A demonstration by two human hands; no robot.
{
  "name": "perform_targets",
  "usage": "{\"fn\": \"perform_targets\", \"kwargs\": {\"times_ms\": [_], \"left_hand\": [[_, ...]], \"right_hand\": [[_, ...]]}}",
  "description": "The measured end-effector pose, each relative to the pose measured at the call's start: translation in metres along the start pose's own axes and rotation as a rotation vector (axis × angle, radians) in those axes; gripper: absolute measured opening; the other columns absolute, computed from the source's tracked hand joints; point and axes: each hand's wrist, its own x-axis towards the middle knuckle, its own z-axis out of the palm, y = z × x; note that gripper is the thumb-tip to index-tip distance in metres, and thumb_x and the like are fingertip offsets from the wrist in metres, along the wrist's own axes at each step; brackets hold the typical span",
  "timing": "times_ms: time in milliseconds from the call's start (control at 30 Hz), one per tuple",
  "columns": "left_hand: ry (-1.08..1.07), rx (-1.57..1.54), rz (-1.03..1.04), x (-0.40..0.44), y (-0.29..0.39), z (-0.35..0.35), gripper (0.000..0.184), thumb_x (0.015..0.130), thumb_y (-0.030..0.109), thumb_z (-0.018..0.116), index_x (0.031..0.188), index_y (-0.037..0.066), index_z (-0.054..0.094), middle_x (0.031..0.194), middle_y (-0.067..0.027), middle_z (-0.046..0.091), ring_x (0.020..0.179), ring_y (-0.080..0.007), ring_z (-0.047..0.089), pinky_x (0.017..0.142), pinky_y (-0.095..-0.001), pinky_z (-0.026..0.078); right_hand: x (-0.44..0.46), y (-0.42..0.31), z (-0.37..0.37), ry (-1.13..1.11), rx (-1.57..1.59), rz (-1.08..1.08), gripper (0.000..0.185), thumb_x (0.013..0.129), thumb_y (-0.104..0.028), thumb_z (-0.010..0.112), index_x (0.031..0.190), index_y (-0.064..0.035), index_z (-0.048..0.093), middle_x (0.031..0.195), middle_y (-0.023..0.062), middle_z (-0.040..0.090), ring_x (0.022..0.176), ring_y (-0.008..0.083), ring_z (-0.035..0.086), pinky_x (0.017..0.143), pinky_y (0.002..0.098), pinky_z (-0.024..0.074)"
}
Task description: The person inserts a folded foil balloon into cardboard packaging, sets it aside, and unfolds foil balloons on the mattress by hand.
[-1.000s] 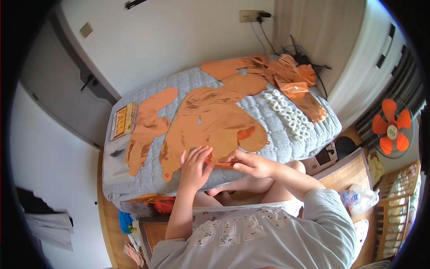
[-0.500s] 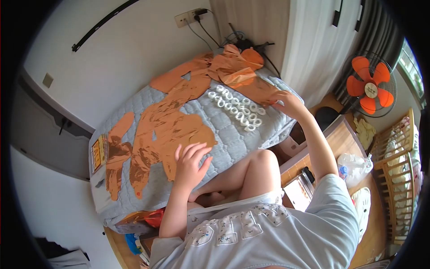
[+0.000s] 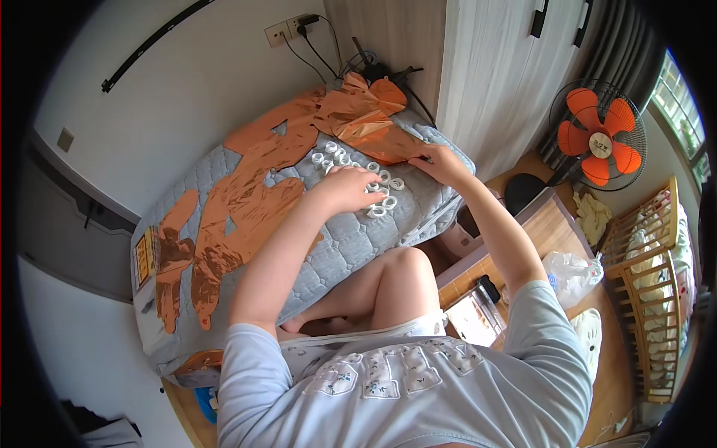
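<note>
Copper-orange foil balloons (image 3: pixel 254 198) lie flat, uninflated and partly overlapping across the quilted bed. One foil balloon (image 3: pixel 381 140) at the far right has its near corner between the fingertips of my right hand (image 3: pixel 442 164). My left hand (image 3: pixel 345 190) is over the rows of small white ring-shaped rolls (image 3: pixel 378 212), fingers spread, covering several of them. Whether it presses on any roll is hidden. A packet with yellow print (image 3: pixel 143 255) rests at the bed's left edge.
The grey quilted mattress (image 3: pixel 340 224) is against a white wall with a socket and cables (image 3: pixel 287 31). On the right are an orange-bladed fan (image 3: pixel 597 138), a plastic bag (image 3: pixel 571 276) and a wooden crib (image 3: pixel 642 231). My folded legs (image 3: pixel 373 287) are at the bed's near side.
My left hand has moved forward and right, from the nearer foil balloon to the white rolls. My right hand stays at the far balloon's corner. The view has shifted slightly right.
</note>
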Motion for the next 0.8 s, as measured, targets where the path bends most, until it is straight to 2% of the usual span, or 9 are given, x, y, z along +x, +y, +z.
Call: {"fn": "perform_targets", "kwargs": {"times_ms": [33, 100, 133, 167, 233, 400, 533, 633, 800], "left_hand": [[0.001, -0.002, -0.002, 0.006, -0.001, -0.006, 0.059, 0.094, 0.055, 0.06, 0.136, 0.014, 0.064, 0.136, -0.0135, 0.064, 0.131, -0.0297, 0.055, 0.113, -0.0438, 0.036], [-0.256, -0.181, -0.091, 0.012, 0.003, -0.023, 0.06, 0.093, 0.054, 0.062, 0.137, 0.013, 0.063, 0.136, -0.0144, 0.063, 0.129, -0.0319, 0.057, 0.108, -0.042, 0.043], [-0.167, -0.142, -0.021, 0.015, -0.007, -0.017, 0.056, 0.093, 0.05, 0.064, 0.134, 0.012, 0.064, 0.134, -0.0147, 0.064, 0.126, -0.0327, 0.059, 0.103, -0.0418, 0.048], [-0.167, -0.138, -0.023, 0.021, -0.01, -0.015, 0.056, 0.093, 0.05, 0.064, 0.134, 0.012, 0.064, 0.134, -0.0147, 0.064, 0.126, -0.0327, 0.059, 0.103, -0.0418, 0.048], [0.064, -0.095, 0.093, 0.032, -0.017, -0.009, 0.048, 0.092, 0.043, 0.067, 0.13, 0.012, 0.067, 0.131, -0.0133, 0.065, 0.123, -0.0309, 0.06, 0.103, -0.0414, 0.048], [0.289, -0.017, 0.025, 0.063, -0.003, 0.019, 0.034, 0.091, 0.038, 0.07, 0.113, 0.012, 0.074, 0.114, -0.0078, 0.07, 0.112, -0.0278, 0.065, 0.095, -0.0413, 0.052], [0.381, -0.097, 0.011, 0.086, 0.002, 0.034, 0.029, 0.09, 0.031, 0.071, 0.105, 0.007, 0.076, 0.098, -0.0098, 0.075, 0.096, -0.0291, 0.07, 0.084, -0.0413, 0.055], [0.355, -0.226, 0.009, 0.098, -0.001, 0.039, 0.027, 0.091, 0.028, 0.07, 0.104, 0.006, 0.076, 0.096, -0.0103, 0.076, 0.09, -0.0298, 0.071, 0.081, -0.0403, 0.055], [0.365, -0.367, -0.041, 0.109, -0.008, 0.036, 0.024, 0.09, 0.027, 0.071, 0.104, 0.008, 0.078, 0.096, -0.0103, 0.077, 0.088, -0.0276, 0.073, 0.08, -0.038, 0.056]], "right_hand": [[0.001, -0.003, -0.001, -0.014, 0.088, 0.134, 0.018, 0.09, -0.017, 0.073, 0.101, -0.0028, 0.075, 0.093, 0.0124, 0.074, 0.086, 0.0269, 0.069, 0.079, 0.0351, 0.0536], [0.003, 0.0, 0.0, 0.005, 0.145, 0.157, 0.019, 0.091, -0.018, 0.073, 0.101, -0.0024, 0.075, 0.09, 0.0116, 0.073, 0.081, 0.0238, 0.068, 0.076, 0.0338, 0.0529], [0.004, 0.001, 0.001, 0.027, 0.202, 0.182, 0.019, 0.092, -0.019, 0.073, 0.101, -0.002, 0.074, 0.086, 0.0109, 0.073, 0.077, 0.0207, 0.067, 0.073, 0.0326, 0.0522], [0.006, 0.003, 0.001, 0.029, 0.205, 0.179, 0.019, 0.092, -0.019, 0.073, 0.101, -0.002, 0.074, 0.086, 0.0109, 0.073, 0.077, 0.0207, 0.067, 0.073, 0.0326, 0.0522], [0.007, 0.007, 0.005, 0.046, 0.339, 0.29, 0.02, 0.093, -0.02, 0.073, 0.101, -0.0017, 0.074, 0.084, 0.0087, 0.072, 0.073, 0.0151, 0.063, 0.071, 0.0307, 0.0513], [0.009, 0.019, 0.018, 0.09, 0.257, 0.288, 0.023, 0.093, -0.023, 0.073, 0.101, -0.0011, 0.074, 0.082, 0.0071, 0.071, 0.073, 0.0125, 0.063, 0.069, 0.0292, 0.0509], [0.007, 0.017, 0.019, 0.124, 0.431, 0.33, 0.026, 0.093, -0.026, 0.073, 0.101, -0.0005, 0.074, 0.081, 0.0071, 0.071, 0.072, 0.0131, 0.064, 0.068, 0.0299, 0.0513], [0.007, 0.02, 0.019, 0.108, 0.349, 0.308, 0.025, 0.097, -0.021, 0.069, 0.105, 0.0031, 0.072, 0.088, 0.0069, 0.073, 0.078, 0.0104, 0.065, 0.072, 0.0274, 0.0524], [0.007, 0.016, 0.015, 0.157, 0.308, 0.337, 0.026, 0.097, -0.021, 0.067, 0.105, 0.0034, 0.071, 0.086, 0.0068, 0.072, 0.078, 0.0115, 0.063, 0.072, 0.0284, 0.0513]]}}
